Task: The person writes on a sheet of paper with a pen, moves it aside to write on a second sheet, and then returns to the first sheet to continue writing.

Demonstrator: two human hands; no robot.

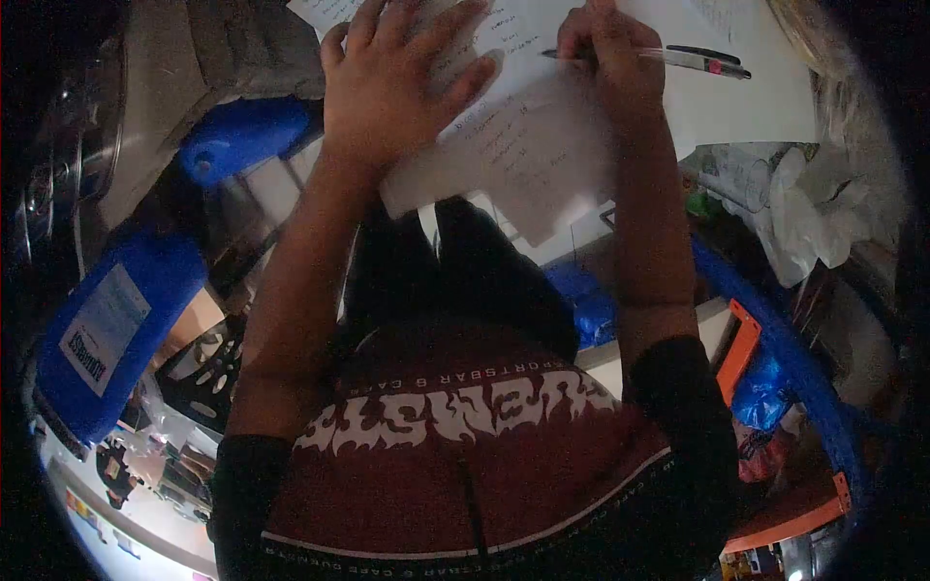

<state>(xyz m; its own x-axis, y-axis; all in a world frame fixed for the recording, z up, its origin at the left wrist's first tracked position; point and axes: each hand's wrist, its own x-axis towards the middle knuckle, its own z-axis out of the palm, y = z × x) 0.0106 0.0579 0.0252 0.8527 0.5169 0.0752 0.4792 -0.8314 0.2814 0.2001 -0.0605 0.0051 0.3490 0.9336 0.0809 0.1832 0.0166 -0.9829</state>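
Note:
My left hand lies flat with its fingers spread over a handwritten sheet of paper. To the right, my right hand has its fingers closed around a pen. The pen's dark tip shows left of the fingers, close over the paper, and its clip and pink-marked barrel stick out on the other side. Below the hands, a shaded lower part of the paper carries more lines of writing and hangs towards my lap. A whiter sheet extends beyond my right wrist.
Crumpled clear and white plastic bags lie at the right. An orange metal beam and a blue plastic bag are below them. At the left are a blue panel with a white label and a blue plastic piece.

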